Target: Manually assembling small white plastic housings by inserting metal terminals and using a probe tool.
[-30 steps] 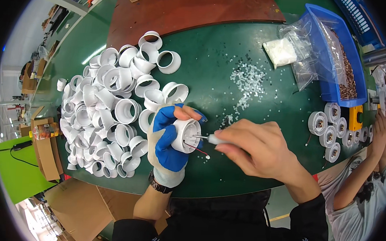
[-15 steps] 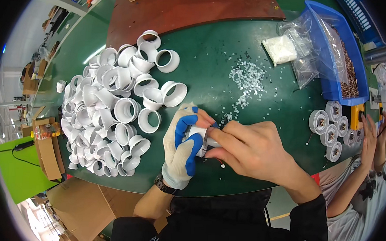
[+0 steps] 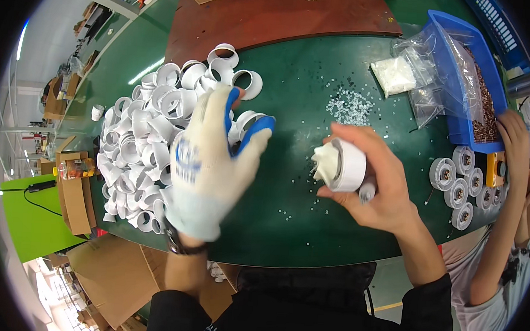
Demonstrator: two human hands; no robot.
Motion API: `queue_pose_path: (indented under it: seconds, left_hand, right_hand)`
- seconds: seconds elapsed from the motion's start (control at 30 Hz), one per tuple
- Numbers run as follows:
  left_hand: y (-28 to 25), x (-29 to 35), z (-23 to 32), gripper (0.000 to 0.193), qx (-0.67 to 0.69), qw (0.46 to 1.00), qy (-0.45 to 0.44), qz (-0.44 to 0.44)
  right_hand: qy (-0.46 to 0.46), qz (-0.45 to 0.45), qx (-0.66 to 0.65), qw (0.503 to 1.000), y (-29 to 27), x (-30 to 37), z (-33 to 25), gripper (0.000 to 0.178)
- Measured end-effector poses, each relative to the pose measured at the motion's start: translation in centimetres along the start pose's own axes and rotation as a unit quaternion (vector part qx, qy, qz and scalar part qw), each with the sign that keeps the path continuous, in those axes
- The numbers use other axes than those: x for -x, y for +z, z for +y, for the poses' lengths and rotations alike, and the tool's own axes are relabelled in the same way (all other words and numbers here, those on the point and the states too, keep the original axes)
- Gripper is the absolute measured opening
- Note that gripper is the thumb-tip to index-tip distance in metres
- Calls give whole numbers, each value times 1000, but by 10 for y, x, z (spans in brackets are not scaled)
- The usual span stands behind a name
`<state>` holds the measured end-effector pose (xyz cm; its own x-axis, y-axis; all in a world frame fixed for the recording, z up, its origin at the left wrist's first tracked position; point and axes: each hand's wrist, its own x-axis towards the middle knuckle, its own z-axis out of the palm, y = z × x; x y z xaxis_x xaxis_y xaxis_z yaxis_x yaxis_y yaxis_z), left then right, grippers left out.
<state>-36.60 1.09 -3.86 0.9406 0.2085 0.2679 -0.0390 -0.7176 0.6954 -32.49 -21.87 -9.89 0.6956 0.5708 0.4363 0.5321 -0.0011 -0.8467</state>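
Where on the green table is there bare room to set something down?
Bare green table lies between the heap of white rings and the plastic bags, though small clear bits are scattered there. Another free strip runs along the near edge below the right hand. Left side and far right, by the blue bin, are crowded.

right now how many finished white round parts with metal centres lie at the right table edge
5: finished parts clustered below the blue bin, beside another person's arm; more may be hidden behind it.

Clear plastic bags (image 3: 422, 84) beside blue bin (image 3: 449, 31); brown cartons (image 3: 74, 194) left.
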Motion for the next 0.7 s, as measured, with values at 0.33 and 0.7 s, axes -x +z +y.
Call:
queue_pose_path:
  seconds: [0.33,0.7]
  left_hand:
    - [17,-18,-13,46,-11,982,184,34]
    - [59,50,-15,38,453,891,5,-25]
  right_hand:
    - [163,25,-242,956,6,3,3,72]
    - [186,30,-274,943,6,-1,8,79]
